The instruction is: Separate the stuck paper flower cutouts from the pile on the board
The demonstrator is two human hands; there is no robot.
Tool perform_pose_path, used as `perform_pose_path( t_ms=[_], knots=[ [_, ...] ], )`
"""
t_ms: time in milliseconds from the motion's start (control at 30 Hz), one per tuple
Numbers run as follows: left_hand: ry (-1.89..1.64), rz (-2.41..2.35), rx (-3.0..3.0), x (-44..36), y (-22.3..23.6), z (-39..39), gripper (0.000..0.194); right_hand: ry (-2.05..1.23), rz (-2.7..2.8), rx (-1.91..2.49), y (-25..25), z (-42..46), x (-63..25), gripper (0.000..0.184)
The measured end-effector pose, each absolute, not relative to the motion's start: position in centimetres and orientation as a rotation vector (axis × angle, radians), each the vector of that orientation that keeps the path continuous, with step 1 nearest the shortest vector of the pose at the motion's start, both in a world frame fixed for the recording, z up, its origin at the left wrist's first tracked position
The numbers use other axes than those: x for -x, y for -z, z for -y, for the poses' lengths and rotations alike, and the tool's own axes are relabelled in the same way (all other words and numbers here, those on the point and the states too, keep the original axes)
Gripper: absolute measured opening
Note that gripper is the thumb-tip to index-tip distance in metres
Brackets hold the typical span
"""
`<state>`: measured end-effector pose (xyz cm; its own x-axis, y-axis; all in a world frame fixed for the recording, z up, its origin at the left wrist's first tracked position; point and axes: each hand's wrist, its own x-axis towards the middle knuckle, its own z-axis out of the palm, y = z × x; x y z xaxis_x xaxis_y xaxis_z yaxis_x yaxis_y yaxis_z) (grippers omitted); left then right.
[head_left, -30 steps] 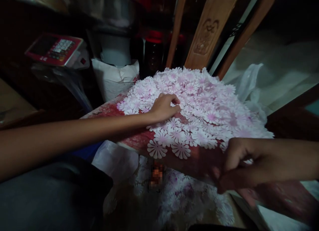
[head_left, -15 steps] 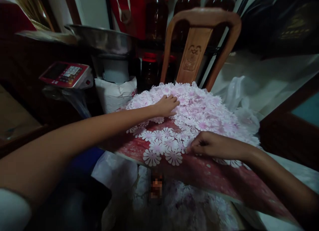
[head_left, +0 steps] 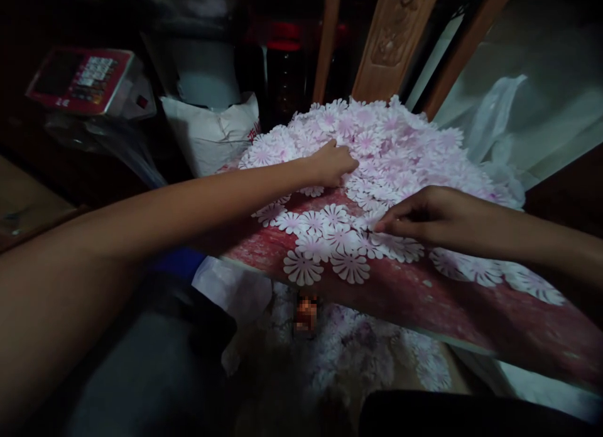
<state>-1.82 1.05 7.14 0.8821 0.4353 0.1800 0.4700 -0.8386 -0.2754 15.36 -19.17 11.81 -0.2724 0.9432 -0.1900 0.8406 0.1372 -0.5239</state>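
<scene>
A heap of thin white flower cut-outs with pale pink centres (head_left: 396, 135) covers the far side of a red, worn board (head_left: 424, 305). My left hand (head_left: 333, 164) rests on the near left slope of this heap, its fingers bent down into the flowers; the fingertips are partly hidden. Lower and to the right, my right hand (head_left: 426, 216) has thumb and forefinger pinched together at the edge of a flower cut-out (head_left: 370, 221). Just left of that pinch, several flowers (head_left: 325, 239) lie overlapping in a flat cluster near the board's front edge.
A wooden chair back (head_left: 391, 41) rises behind the heap. At left are a red scale display (head_left: 80, 79) and a white sack (head_left: 207, 132). A clear plastic bag (head_left: 494, 129) stands at right. More flower cut-outs (head_left: 353, 349) lie below the board.
The view has tilted down and closer. My left hand's fingers, spread on the heap before, are now bent more downward. My right hand stays pinched beside the flat cluster.
</scene>
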Motion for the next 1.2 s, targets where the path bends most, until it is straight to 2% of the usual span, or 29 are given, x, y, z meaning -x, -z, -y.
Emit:
perform_pose_path(
  t_ms=[67,200,367,433,600,767,833,900,1033,1200],
  knots=[
    [0.213,0.658,2.773,1.6,-7.2,-1.0,0.034,-0.826,2.226,1.814,-12.0,18.7,-14.9,0.065],
    [0.349,0.734,2.799,1.4,-8.2,-0.6,0.039,-0.669,2.206,1.721,-12.4,17.3,-15.1,0.053],
    [0.214,0.858,2.768,2.0,-9.2,-0.1,0.038,-0.431,1.906,1.756,-10.6,14.3,-15.6,0.031],
    [0.195,0.852,2.763,2.1,-9.1,-0.1,0.035,-0.346,1.771,1.762,-8.8,12.7,-15.3,0.029],
    [0.312,0.774,2.802,2.0,-8.2,-0.9,0.041,-0.351,1.477,1.615,-4.6,9.6,-14.2,0.043],
    [0.589,0.842,2.944,1.7,-7.7,-1.5,0.035,-0.555,1.127,1.525,-2.5,8.3,-14.5,0.071],
    [0.709,0.879,3.018,1.4,-7.6,-1.3,0.030,-0.624,1.051,1.515,-2.2,8.1,-15.0,0.072],
    [0.791,0.894,3.104,1.2,-7.4,-1.0,0.026,-0.643,1.063,1.497,-2.1,8.1,-15.3,0.063],
    [0.810,0.856,3.343,0.6,-6.9,-0.1,0.026,-0.680,1.128,1.501,-2.8,8.9,-14.8,0.020],
    [1.074,0.994,3.598,-0.2,-6.5,0.1,0.012,-0.757,0.981,1.513,-3.7,9.6,-13.9,0.023]
  ],
)
